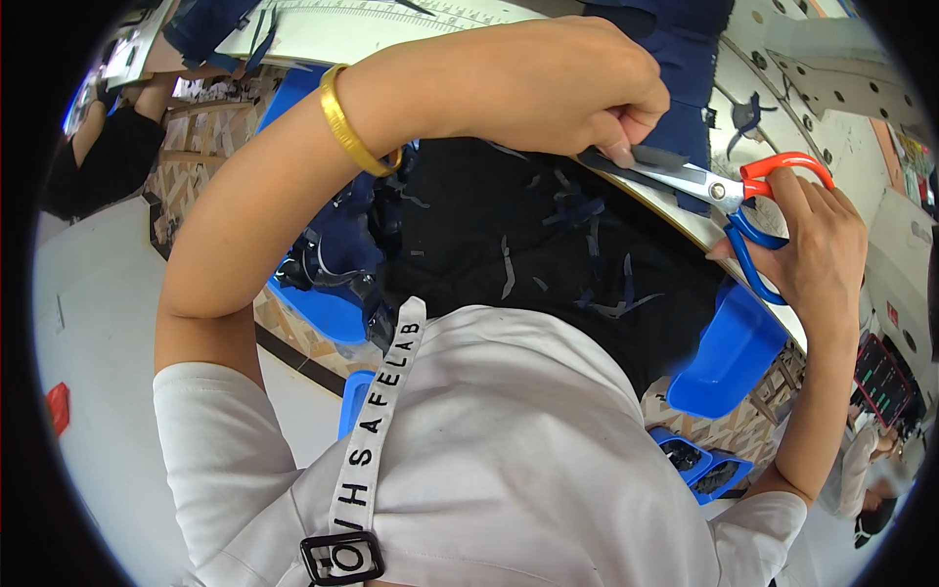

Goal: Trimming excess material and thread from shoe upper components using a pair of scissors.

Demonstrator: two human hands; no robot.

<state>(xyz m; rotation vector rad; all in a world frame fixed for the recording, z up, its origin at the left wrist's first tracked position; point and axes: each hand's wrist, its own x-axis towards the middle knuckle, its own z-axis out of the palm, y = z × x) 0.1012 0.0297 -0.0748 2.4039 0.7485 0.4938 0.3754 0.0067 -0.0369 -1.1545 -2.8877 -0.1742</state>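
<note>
My right hand (820, 240) grips the scissors (720, 191), which have one red and one blue handle loop. Their blades point left toward my left hand (602, 93), whose thumb and fingers pinch a dark fabric strip (660, 157) close to the blades. The strip covers part of the blades, so how far they are apart is hard to tell. Navy fabric (675, 59) lies on the white worktable (692, 223), just beyond both hands. A black cloth (460, 215) spreads over my lap below, with loose thin fabric scraps (508, 267) on it.
A blue bin (729, 352) stands right of my lap, with smaller blue bins (685, 455) below it. Dark pieces (337, 264) fill another bin at left. Pale machine parts (831, 68) stand at the far right. A ruler scale (440, 20) runs along the table. Other people sit nearby.
</note>
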